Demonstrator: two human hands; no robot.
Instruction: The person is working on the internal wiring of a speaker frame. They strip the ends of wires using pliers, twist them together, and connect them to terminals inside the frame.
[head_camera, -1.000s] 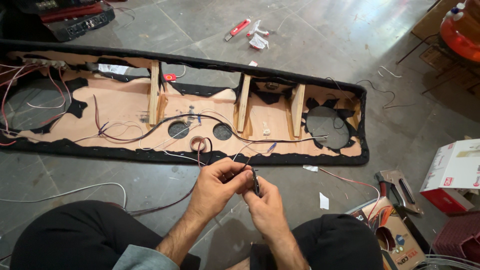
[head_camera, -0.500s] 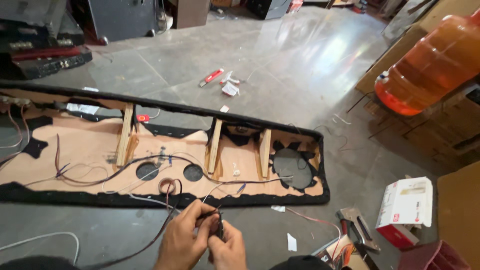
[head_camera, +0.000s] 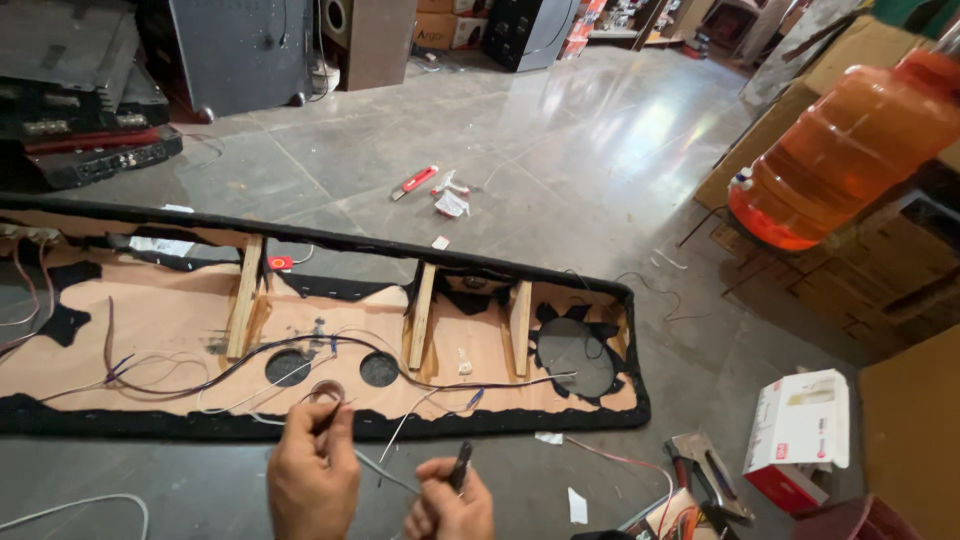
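Our left hand (head_camera: 312, 470) pinches a thin wire (head_camera: 385, 470) at six o'clock, just before the long wooden panel (head_camera: 160, 320). Our right hand (head_camera: 450, 505) is closed around a small dark tool (head_camera: 460, 465). We should keep the wire taut between them. Half a second ago the hands were touching; now they are apart.
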